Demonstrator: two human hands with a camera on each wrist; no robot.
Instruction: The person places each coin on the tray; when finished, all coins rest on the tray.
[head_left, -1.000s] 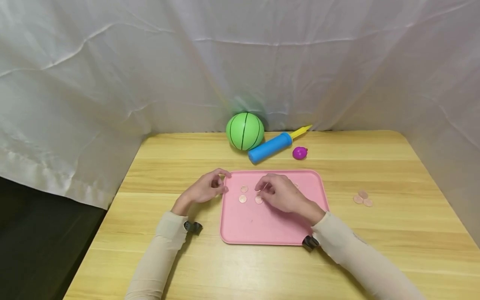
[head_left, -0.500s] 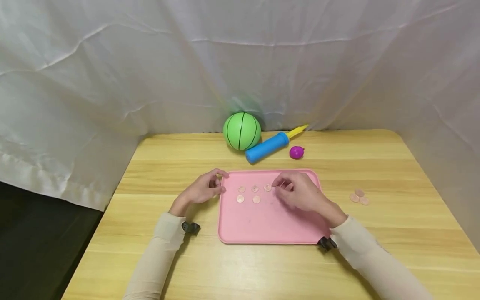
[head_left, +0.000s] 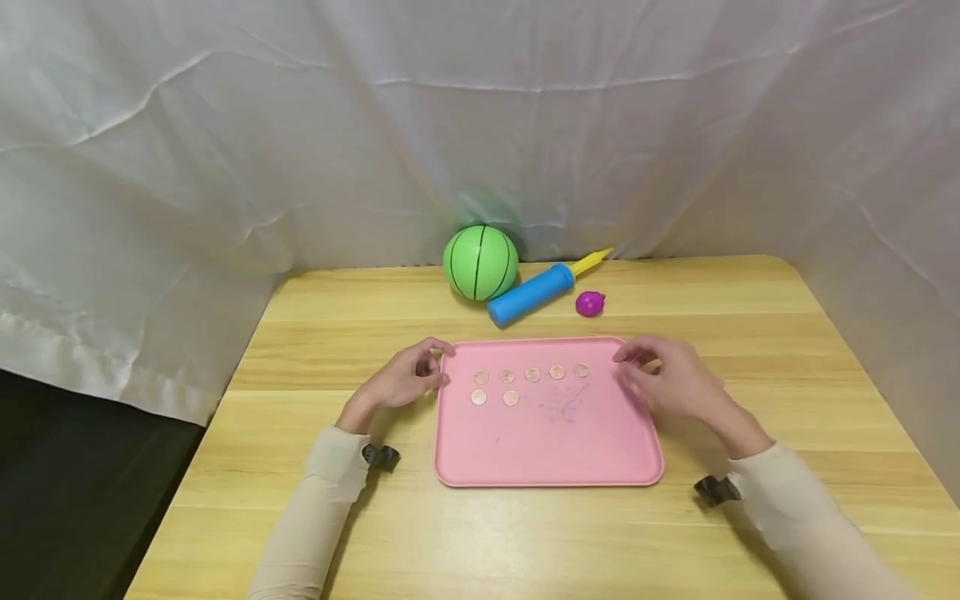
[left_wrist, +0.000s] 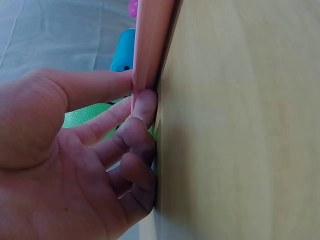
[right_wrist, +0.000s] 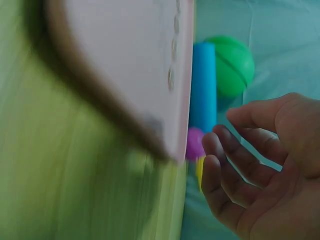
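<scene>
A pink tray (head_left: 547,458) lies on the wooden table. Several round copper-coloured coins (head_left: 532,375) form its upper row, and two coins (head_left: 511,398) lie in a shorter row below. At the tray's left edge, my left hand (head_left: 401,377) pinches the rim; the left wrist view shows the thumb (left_wrist: 100,87) on the rim and curled fingers against the tray's side. My right hand (head_left: 675,379) hovers over the tray's right edge, fingers loosely bent with nothing between them. The right wrist view shows that hand (right_wrist: 270,170) apart from the tray.
Behind the tray are a green ball (head_left: 480,262), a blue pump (head_left: 531,295) with a yellow nozzle (head_left: 591,261), and a small purple balloon-like object (head_left: 590,303). A pale curtain (head_left: 600,150) hangs along the table's back.
My right hand has moved right across the tray, uncovering the upper row of coins. It now hides the three coins seen earlier on the table at right. My left hand stays at the rim.
</scene>
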